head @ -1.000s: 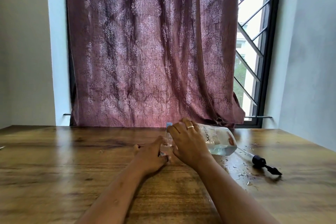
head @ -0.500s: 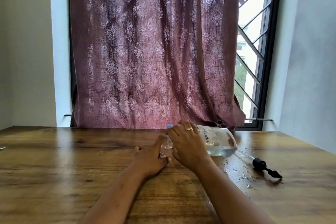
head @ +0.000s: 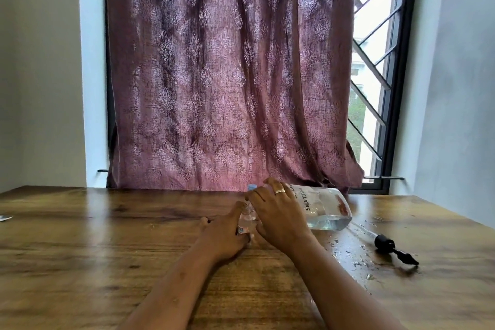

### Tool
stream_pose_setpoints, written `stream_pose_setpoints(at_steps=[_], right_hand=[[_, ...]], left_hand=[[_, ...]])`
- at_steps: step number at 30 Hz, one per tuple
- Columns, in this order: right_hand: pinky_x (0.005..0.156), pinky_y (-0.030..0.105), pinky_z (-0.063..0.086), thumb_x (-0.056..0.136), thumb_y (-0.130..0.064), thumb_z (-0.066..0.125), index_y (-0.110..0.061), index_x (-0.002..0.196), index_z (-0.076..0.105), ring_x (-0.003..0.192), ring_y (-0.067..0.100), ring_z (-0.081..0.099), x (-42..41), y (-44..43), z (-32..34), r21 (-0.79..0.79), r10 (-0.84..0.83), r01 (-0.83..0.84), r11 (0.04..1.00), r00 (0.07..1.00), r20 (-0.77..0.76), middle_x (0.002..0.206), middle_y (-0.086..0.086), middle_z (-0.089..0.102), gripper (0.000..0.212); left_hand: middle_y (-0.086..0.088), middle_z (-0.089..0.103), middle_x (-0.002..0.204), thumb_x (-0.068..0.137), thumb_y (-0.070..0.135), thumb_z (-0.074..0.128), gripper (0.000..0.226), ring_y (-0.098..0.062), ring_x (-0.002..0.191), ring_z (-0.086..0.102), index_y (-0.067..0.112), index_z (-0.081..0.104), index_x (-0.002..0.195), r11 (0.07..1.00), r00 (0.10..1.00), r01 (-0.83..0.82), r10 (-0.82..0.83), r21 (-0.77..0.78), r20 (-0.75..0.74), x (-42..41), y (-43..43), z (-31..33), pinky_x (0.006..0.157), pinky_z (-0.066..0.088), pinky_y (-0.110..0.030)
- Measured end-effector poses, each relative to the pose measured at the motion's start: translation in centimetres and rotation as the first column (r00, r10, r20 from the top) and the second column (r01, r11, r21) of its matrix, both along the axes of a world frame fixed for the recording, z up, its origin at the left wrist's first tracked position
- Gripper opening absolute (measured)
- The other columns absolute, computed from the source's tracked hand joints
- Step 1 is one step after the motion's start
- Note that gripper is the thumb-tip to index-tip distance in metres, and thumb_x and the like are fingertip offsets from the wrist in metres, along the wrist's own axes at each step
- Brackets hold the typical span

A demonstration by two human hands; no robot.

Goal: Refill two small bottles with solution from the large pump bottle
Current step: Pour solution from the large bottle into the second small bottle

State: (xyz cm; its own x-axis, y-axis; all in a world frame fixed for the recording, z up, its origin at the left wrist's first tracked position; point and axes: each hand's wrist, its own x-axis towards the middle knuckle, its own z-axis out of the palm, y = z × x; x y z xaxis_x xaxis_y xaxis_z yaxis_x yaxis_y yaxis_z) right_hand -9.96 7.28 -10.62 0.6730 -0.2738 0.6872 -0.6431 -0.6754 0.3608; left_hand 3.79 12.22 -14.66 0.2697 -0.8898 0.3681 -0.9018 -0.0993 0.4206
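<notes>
- At the far left edge of the brown wooden table lies a pale flat object, cut off by the frame and too small to identify.
- Behind the table hangs a mauve patterned curtain.
- The left hand rests on the tabletop near its middle. Its thumb and fingers are wrapped round a small clear plastic bottle, which stands upright with a red-marked label near its base.
- Just behind that bottle a blue cap shows above the fingers of the other hand. What it sits on is mostly hidden.
- The right hand, with a gold ring on one finger, curls over the neck end of a large clear plastic bottle.
- That bottle is tipped on its side, neck toward the small bottle, and clear liquid has pooled along its lower edge. Handwriting on it reads "SOLUTION".
- Spilled droplets glisten on the wood to the right.
- A black pump head with a clear tube lies flat there, apart from the large bottle.
- At the right is a window with a dark diagonal grille.
</notes>
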Motion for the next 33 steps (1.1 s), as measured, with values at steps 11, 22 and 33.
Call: stream_pose_setpoints(at_steps=[11,22,33], right_hand=[[0.090,0.040,0.052,0.058,-0.019,0.073,-0.020,0.105,0.063,0.111,0.031,0.060,0.01,0.11,0.19,0.004,-0.017,0.017,1.000,1.000,-0.012,0.101,0.000,0.068,0.048],[0.088,0.040,0.053,0.048,-0.019,0.076,-0.020,0.101,0.064,0.106,0.031,0.062,-0.02,-0.10,0.14,0.011,-0.018,0.018,1.000,1.000,-0.002,0.099,0.000,0.068,0.055],[0.089,0.040,0.052,0.052,-0.020,0.075,-0.018,0.104,0.062,0.109,0.032,0.059,0.04,-0.11,0.11,0.012,-0.013,0.013,1.000,1.000,-0.026,0.101,0.002,0.067,0.054]], left_hand=[[-0.004,0.064,0.119,0.086,0.039,0.054,0.069,-0.027,0.118,0.054,0.030,0.015,0.144,1.000,1.000,0.007,-0.007,0.015,0.003,-0.08,0.10,0.19,0.109,0.024,-0.057],[-0.006,0.065,0.113,0.086,0.038,0.055,0.066,-0.027,0.115,0.055,0.028,0.020,0.142,1.000,1.000,-0.007,0.007,0.017,0.019,-0.20,0.20,0.31,0.106,0.029,-0.054],[-0.005,0.064,0.115,0.086,0.040,0.055,0.070,-0.027,0.116,0.054,0.030,0.017,0.143,0.999,1.000,-0.002,0.002,0.033,-0.003,-0.16,0.09,0.26,0.106,0.028,-0.055]])
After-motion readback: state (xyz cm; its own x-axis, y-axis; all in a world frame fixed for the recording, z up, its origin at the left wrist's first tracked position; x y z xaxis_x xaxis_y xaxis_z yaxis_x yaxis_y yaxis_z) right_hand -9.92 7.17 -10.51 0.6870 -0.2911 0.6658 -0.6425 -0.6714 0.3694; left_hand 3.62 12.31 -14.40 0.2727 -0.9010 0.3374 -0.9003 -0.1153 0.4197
